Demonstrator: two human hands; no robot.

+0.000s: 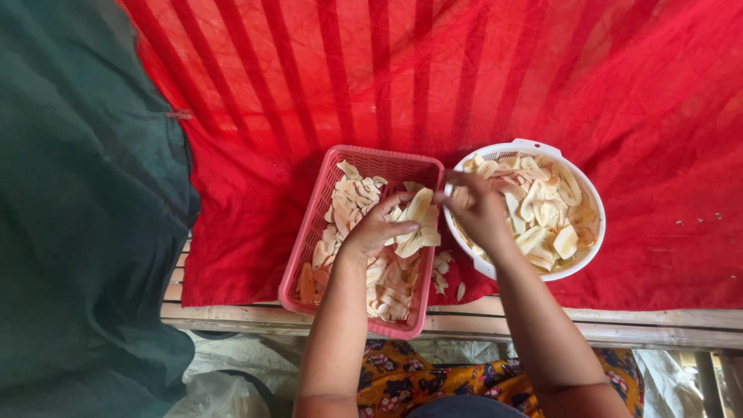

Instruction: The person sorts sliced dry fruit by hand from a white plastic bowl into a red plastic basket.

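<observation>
A big red net cloth [619, 101] covers a slatted wooden rack [658, 321], with a green cloth [85, 193] at the side. On the red cloth sit a pink basket [306, 232] and a white round bowl [592, 232]. Both hold lots of pale slices [542, 217]. The left hand [377, 230] is closed around a bunch of slices over the basket. The right hand [477, 207] pinches one at the bowl's edge. The bowl looks about half full, so plenty is left.

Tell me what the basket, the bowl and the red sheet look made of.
Basket: pink plastic, seemingly, from its moulded slotted walls. Bowl: white plastic, probably, with a perforated rim and moulded tab. Red sheet: thin mesh fabric; slats show through it.
</observation>
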